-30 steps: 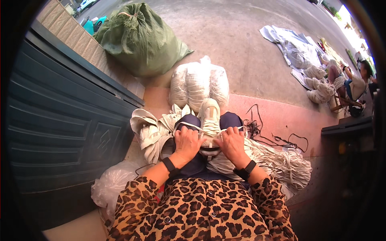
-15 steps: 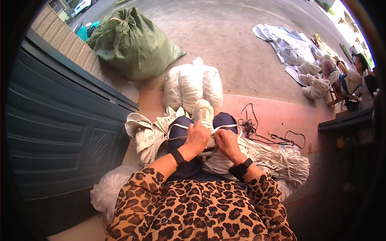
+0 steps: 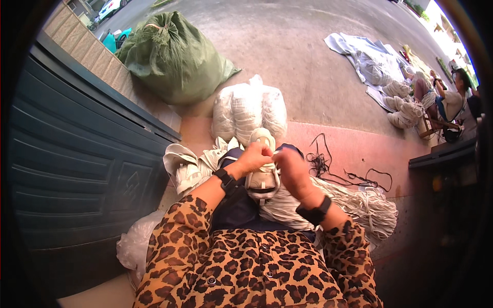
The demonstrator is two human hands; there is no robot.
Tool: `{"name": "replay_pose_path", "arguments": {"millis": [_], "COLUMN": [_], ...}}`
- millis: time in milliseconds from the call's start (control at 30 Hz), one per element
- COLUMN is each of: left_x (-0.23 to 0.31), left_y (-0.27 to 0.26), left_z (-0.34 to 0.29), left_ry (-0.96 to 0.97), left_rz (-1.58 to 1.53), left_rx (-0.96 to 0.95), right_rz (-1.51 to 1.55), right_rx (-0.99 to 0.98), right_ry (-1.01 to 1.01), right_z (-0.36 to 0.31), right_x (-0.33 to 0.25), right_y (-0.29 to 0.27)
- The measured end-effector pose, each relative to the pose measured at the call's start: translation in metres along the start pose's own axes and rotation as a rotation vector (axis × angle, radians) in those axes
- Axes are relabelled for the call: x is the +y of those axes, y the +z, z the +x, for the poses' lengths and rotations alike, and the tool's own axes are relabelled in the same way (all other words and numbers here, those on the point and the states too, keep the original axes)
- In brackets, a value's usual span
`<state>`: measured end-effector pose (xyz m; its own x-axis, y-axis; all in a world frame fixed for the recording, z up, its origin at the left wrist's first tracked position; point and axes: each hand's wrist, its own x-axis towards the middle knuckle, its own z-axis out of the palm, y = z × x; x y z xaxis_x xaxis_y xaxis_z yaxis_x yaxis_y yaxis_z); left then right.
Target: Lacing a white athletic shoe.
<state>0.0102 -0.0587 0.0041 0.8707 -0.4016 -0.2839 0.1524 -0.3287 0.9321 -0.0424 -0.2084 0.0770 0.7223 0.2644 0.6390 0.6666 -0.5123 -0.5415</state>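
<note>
A cream sneaker (image 3: 261,180) rests on my lap between my knees, its toe pointing away and its heel opening towards me. Over its front part, my left hand (image 3: 252,159) is closed in a pinch on the pale shoelace, which is mostly covered by my fingers. My right hand (image 3: 294,172), slightly blurred, is curled with its fingertips close to the left ones, also on the lace. Both hands hide the middle of the shoe. Beside my right thigh lies a thick bundle of pale shoelaces (image 3: 359,208). More cream shoes (image 3: 186,172) are heaped at my left knee.
Clear plastic bags of pale goods (image 3: 249,110) stand just ahead. A big green sack (image 3: 172,61) is at the far left, near a dark door (image 3: 82,174). Black cords (image 3: 323,161) lie on the pink floor. Far right, a person (image 3: 452,100) sits by bundles on a cloth.
My hands have come up from the shoe and closer together, the right one raised and blurred. The wide lace loops seen before no longer show. The shoe's heel is now more visible.
</note>
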Motion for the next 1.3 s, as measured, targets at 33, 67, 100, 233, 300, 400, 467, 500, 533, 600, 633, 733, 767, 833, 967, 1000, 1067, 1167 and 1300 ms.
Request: {"name": "replay_pose_path", "arguments": {"millis": [33, 67, 100, 233, 300, 400, 467, 500, 533, 600, 633, 733, 767, 833, 967, 1000, 1067, 1167, 1300], "left_x": [0.001, 0.001, 0.0, -0.01, -0.018, -0.026, -0.026, -0.025, -0.023, -0.018, -0.016, -0.013, -0.013, -0.015, -0.022, -0.024, -0.029, -0.035, -0.037], "left_y": [0.004, 0.007, 0.01, 0.0, -0.015, -0.032, -0.037, -0.039, -0.04, -0.042, -0.043, -0.045, -0.047, -0.049, -0.046, -0.041, -0.031, -0.021, -0.019], "left_z": [0.002, 0.004, 0.003, -0.004, -0.013, -0.03, -0.035, -0.037, -0.038, -0.043, -0.047, -0.057, -0.059, -0.063, -0.065, -0.066, -0.068, -0.07, -0.072], "left_ry": [-0.017, 0.027, 0.091, 0.198, 0.226, 0.194, 0.214, 0.216, 0.217, 0.44, 0.444, 0.578, 0.573, 0.568, 0.457, 0.384, 0.357, 0.261, 0.249], "left_rz": [-0.029, 0.09, 0.21, 0.675, 0.868, 0.882, 0.891, 0.9, 0.899, 1.181, 1.164, 1.045, 1.057, 1.068, 1.14, 1.131, 1.026, 0.938, 0.8], "left_rx": [-0.083, -0.145, -0.147, -0.045, 0.023, -0.02, -0.045, -0.078, -0.077, -0.002, 0.0, 0.042, 0.026, 0.007, 0.087, 0.138, 0.169, 0.187, 0.216], "right_rz": [0.207, 0.327, 0.48, 0.534, 0.629, 0.579, 0.639, 0.557, 0.491, 0.413, 0.294, 0.068, -0.017, -0.101, -0.214, -0.233, -0.253, -0.318, -0.541], "right_rx": [0.04, 0.246, 0.412, 0.557, 0.462, 0.306, -0.021, -0.216, -0.318, -0.537, -0.591, -0.577, -0.488, -0.398, -0.415, -0.409, -0.469, -0.543, -0.64], "right_ry": [0.17, 0.055, 0.115, 0.256, 0.453, 0.648, 0.834, 0.803, 0.779, 0.788, 0.684, 0.514, 0.482, 0.451, 0.385, 0.331, 0.296, 0.24, 0.053], "right_z": [0.019, 0.041, 0.055, 0.077, 0.067, 0.039, 0.016, 0.005, -0.007, -0.029, -0.038, -0.056, -0.059, -0.064, -0.064, -0.063, -0.058, -0.05, -0.051], "right_x": [-0.01, -0.015, -0.021, -0.02, -0.006, 0.017, 0.024, 0.025, 0.023, 0.016, 0.013, 0.006, 0.005, 0.004, 0.006, 0.006, 0.003, -0.002, -0.003], "right_y": [-0.02, -0.04, -0.065, -0.115, -0.097, -0.059, -0.031, -0.017, -0.002, 0.021, 0.029, 0.055, 0.062, 0.074, 0.086, 0.087, 0.088, 0.087, 0.092]}}
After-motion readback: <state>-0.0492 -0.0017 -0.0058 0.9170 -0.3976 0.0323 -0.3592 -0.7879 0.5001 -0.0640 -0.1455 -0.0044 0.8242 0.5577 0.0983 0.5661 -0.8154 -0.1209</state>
